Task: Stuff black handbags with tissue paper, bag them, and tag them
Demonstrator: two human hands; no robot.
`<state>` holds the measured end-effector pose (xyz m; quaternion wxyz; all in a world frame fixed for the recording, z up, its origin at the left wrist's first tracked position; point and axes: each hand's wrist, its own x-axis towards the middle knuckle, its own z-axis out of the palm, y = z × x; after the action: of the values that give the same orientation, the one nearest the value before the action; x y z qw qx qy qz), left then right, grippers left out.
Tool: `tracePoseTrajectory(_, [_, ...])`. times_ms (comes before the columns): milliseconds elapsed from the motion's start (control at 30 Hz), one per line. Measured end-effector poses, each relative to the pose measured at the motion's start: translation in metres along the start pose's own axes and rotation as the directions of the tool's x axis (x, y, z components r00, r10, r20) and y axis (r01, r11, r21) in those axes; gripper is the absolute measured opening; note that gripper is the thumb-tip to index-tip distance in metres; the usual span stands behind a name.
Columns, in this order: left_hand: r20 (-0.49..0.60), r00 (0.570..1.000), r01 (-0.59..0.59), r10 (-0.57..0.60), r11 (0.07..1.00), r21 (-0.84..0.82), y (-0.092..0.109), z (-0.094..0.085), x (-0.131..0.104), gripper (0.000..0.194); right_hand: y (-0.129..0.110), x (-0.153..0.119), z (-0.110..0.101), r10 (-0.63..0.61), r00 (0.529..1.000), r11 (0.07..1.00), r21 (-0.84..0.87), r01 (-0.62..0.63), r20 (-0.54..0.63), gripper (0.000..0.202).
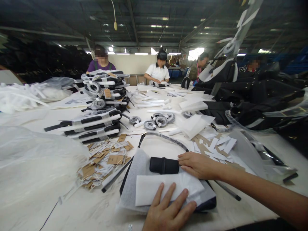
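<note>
A dark handbag point(211, 204) lies flat in front of me, mostly covered by white tissue paper point(141, 160). Its handle point(166, 137), wrapped in clear plastic, arches away at the far side. On the tissue sits a small black case-like piece point(164, 165) with a band round its middle. Nearer me is a folded white foam sheet point(146, 189). My left hand point(169, 210) rests on this sheet, fingers spread. My right hand point(198, 164) lies with fingers stretched out at the right end of the black piece; its palm underside is hidden.
Left of the bag is a heap of brown and white tags point(106, 162), with stacked wrapped bags point(96, 125) behind. Coiled straps point(160, 119) lie beyond. White paper slips point(218, 147) and black bags point(252, 96) are at right. Several people work across the table.
</note>
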<state>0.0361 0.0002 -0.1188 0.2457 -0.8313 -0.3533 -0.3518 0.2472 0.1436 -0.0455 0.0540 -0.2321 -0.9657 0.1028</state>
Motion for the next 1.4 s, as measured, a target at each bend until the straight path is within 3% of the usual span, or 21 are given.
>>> tracePoseTrajectory(133, [0.068,0.997,-0.028,0.027,1.0,0.012,-0.002,-0.007,0.0,0.033,-0.013,-0.026,-0.008,0.081,0.968,0.997,0.014,-0.08,-0.239,0.029])
tracePoseTrajectory(267, [0.157,0.987,-0.035,0.034,0.999,0.001,-0.004,-0.017,0.004,0.039,-0.058,-0.079,-0.005,0.11,0.836,0.993,0.018,-0.119,-0.538,0.029])
tracePoseTrajectory(333, [0.188,0.982,-0.012,0.016,1.0,-0.022,-0.003,-0.019,0.005,0.041,-0.083,-0.105,0.007,0.0,0.842,0.998,-0.047,-0.03,-0.54,0.026])
tracePoseTrajectory(433, [0.233,0.972,0.01,0.006,0.998,-0.067,-0.002,-0.02,0.004,0.042,-0.108,-0.131,0.038,-0.156,0.904,0.978,-0.188,0.087,-0.399,0.032])
tracePoseTrajectory(533, [0.26,0.966,0.039,-0.01,0.993,-0.107,0.0,-0.019,0.001,0.042,-0.116,-0.136,0.073,-0.165,0.931,0.957,-0.28,0.071,-0.326,0.035])
tracePoseTrajectory(633, [0.312,0.95,0.047,-0.012,0.993,-0.104,0.001,-0.02,0.0,0.045,-0.116,-0.128,0.099,-0.118,0.9,0.964,-0.264,0.004,-0.419,0.036])
tracePoseTrajectory(733, [0.306,0.952,0.026,-0.003,0.997,-0.072,0.002,-0.021,0.0,0.048,-0.119,-0.121,0.109,-0.098,0.827,0.982,-0.187,-0.009,-0.553,0.034])
tracePoseTrajectory(800, [0.287,0.958,0.015,0.002,0.998,-0.057,0.002,-0.02,0.0,0.048,-0.125,-0.12,0.109,-0.097,0.804,0.989,-0.149,0.011,-0.587,0.032])
tracePoseTrajectory(1100, [0.292,0.955,0.055,-0.041,0.998,-0.04,0.009,-0.015,-0.008,0.046,-0.149,-0.13,0.099,-0.145,0.823,0.986,-0.154,0.07,-0.549,0.034])
tracePoseTrajectory(1400, [0.272,0.962,0.016,-0.008,1.0,-0.025,0.01,-0.019,-0.003,0.045,-0.15,-0.111,0.049,-0.133,0.812,0.989,-0.13,0.071,-0.568,0.031])
